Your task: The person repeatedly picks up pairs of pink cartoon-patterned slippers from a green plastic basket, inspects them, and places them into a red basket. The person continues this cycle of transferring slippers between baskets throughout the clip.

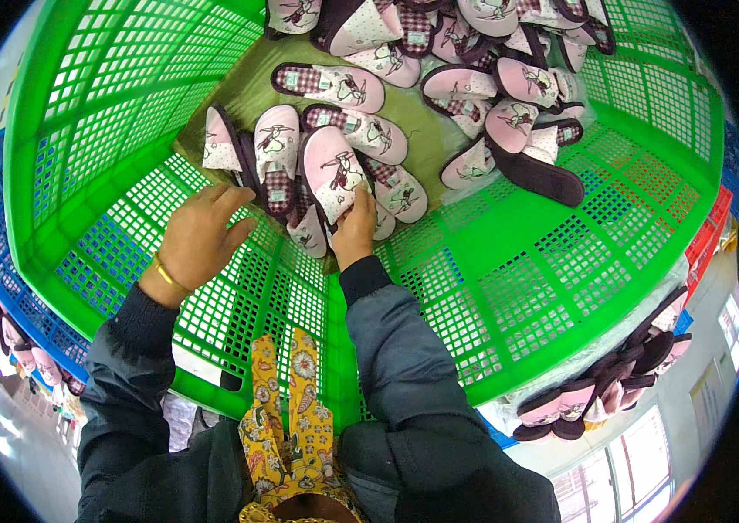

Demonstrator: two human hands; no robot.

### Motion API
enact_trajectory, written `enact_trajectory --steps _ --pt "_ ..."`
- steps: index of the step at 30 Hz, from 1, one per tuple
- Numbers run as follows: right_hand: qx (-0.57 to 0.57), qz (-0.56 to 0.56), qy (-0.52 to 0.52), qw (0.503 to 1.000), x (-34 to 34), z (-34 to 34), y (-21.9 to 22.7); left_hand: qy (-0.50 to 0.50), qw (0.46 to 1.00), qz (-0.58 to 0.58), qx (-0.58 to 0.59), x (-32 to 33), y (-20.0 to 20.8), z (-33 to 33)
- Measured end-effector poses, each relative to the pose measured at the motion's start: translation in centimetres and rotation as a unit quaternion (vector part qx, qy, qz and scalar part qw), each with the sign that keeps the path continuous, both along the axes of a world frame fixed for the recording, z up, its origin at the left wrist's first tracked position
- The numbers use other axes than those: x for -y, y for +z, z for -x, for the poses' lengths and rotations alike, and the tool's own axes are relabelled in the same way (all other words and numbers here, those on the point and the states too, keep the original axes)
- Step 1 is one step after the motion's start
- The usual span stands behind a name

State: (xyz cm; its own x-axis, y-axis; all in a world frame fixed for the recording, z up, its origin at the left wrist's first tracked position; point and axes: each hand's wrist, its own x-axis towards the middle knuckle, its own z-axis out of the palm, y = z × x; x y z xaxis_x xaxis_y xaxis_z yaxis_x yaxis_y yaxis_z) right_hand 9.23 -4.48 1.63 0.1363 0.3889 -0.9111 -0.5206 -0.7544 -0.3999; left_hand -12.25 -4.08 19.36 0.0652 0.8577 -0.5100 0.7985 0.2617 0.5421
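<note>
Inside a large green plastic basket [491, 253] lie many pink-and-white slippers with dark trim, checked insoles and a printed figure on top. My right hand [355, 225] grips one pink slipper [335, 170] by its white dotted end, thumb on top; the fingers beneath are hidden. Over the left inner wall, my left hand [204, 235] is open, thumb apart from the fingers. Its fingertips are close to a slipper standing on its side [226, 144]; I cannot tell whether they touch. Next to that lies another slipper [278, 148], toe pointing away from me.
More slippers [518, 87] are heaped at the far right, partly on clear plastic. An olive-green sheet [252, 83] lines the basket bottom. Blue crates [3, 253] stand outside at left. Further slippers [600, 388] sit in a pile outside at right. A yellow patterned cloth [287, 418] hangs from me.
</note>
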Motion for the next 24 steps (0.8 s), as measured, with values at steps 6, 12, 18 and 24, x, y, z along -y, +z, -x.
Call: enact_trajectory --steps 6,12,18,24 --pt "0.066 -0.021 -0.056 0.996 -0.2 -3.1 -0.3 -0.021 0.999 0.046 0.016 -1.4 -9.4 -4.4" --pt "0.096 -0.016 -0.045 0.994 -1.0 -7.8 -2.3 0.044 0.999 0.001 -0.029 -3.8 -25.1 -8.9" --pt "0.105 -0.006 -0.083 0.991 -2.2 -10.6 -4.2 0.019 0.995 0.034 -0.093 -5.8 -28.1 -12.0" --pt "0.122 -0.006 -0.096 0.988 -3.4 -11.5 -5.2 0.024 0.987 -0.012 -0.162 -6.0 -26.9 -13.3"
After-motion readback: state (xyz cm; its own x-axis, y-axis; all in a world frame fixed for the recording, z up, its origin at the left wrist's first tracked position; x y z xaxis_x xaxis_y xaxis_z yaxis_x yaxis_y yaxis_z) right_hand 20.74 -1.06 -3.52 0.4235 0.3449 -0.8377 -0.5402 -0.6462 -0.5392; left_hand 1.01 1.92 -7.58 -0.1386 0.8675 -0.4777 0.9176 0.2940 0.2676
